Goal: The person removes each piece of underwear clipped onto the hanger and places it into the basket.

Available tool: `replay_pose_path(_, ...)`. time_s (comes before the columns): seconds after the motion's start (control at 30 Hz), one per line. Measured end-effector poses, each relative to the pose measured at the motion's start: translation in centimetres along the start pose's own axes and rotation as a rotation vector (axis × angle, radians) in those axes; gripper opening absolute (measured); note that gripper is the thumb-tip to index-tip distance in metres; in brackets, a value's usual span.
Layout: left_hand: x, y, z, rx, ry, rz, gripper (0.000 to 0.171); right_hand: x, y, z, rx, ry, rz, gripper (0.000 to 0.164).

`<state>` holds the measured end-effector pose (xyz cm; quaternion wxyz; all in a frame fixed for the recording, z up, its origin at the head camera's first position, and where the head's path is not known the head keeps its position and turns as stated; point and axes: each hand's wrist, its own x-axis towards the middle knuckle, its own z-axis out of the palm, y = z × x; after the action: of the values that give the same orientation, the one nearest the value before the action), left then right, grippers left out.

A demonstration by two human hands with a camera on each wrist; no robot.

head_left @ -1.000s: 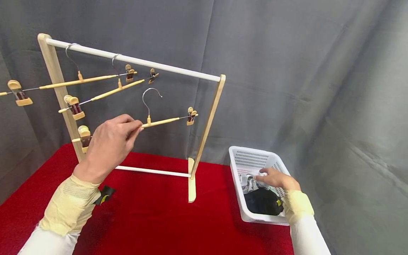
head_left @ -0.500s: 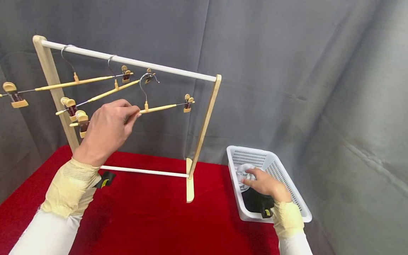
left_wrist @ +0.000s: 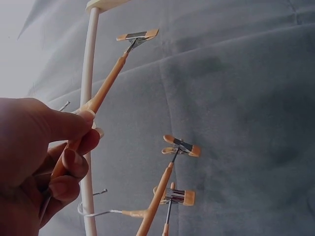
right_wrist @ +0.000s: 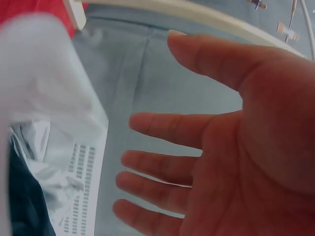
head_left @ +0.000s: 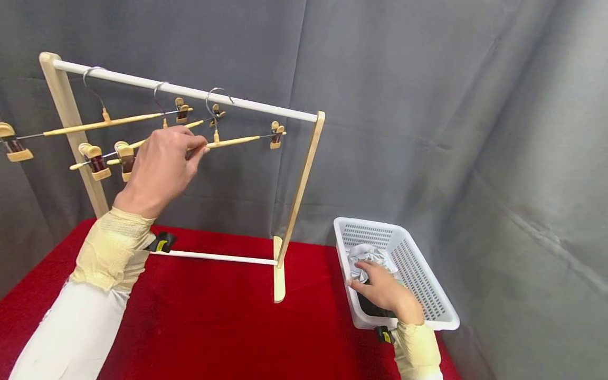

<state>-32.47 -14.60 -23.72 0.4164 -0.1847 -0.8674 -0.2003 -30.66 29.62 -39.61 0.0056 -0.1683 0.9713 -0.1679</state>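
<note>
My left hand (head_left: 163, 166) pinches the bar of a clip hanger (head_left: 237, 141) between thumb and fingers. In the head view, that hanger's metal hook stands level with the white top rail (head_left: 266, 108) of a small garment rack; whether it rests on the rail I cannot tell. Two more clip hangers hang on the rail to the left, one of them a wooden-barred hanger (head_left: 76, 129) at the far left. My right hand (head_left: 387, 291) is held over a white basket (head_left: 446, 320), its fingers spread and holding nothing. Silvery-white items (head_left: 366, 258) and something black lie in the basket.
The rack's wooden right post (head_left: 301, 190) and foot (head_left: 279, 285) stand on a red cloth (head_left: 214, 316). A white lower rail (head_left: 218, 257) crosses near the back. Grey curtain (head_left: 404, 105) hangs behind and to the right.
My left hand has raised the clip hanger from below the top rail up to its height. My right hand has shifted left and toward me, out over the basket's near left side.
</note>
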Motion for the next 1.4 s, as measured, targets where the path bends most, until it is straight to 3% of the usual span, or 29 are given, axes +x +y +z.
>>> replay_pose_path(0.2,1.0,0.0,0.2,0.017,-0.008,-0.011,0.012,0.0,-2.1,1.2,0.035,0.024,-0.017,0.065)
replay_pose_path(0.3,1.5,0.0,0.4,0.023,-0.008,-0.009,0.012,0.9,-3.4,0.8,0.08,0.091,-0.071,0.065)
replay_pose_path(0.43,2.1,-0.1,0.9,0.027,0.003,-0.001,0.012,3.8,-5.5,-1.1,0.166,0.301,-0.244,0.061)
replay_pose_path(0.6,2.2,0.0,1.3,0.021,-0.011,-0.007,0.013,7.8,-11.1,-6.4,0.397,0.637,-0.532,0.047)
replay_pose_path(0.77,2.1,0.2,1.7,0.012,-0.011,-0.004,0.013,11.3,-15.1,-10.9,0.532,0.797,-0.604,0.04)
replay_pose_path(1.0,2.2,0.5,2.2,0.013,-0.013,-0.002,0.011,14.0,-17.1,-13.7,0.547,0.851,-0.598,0.036)
replay_pose_path(1.4,2.1,1.1,3.3,0.003,-0.047,-0.017,0.011,14.5,-17.0,-14.3,0.559,0.831,-0.568,0.03)
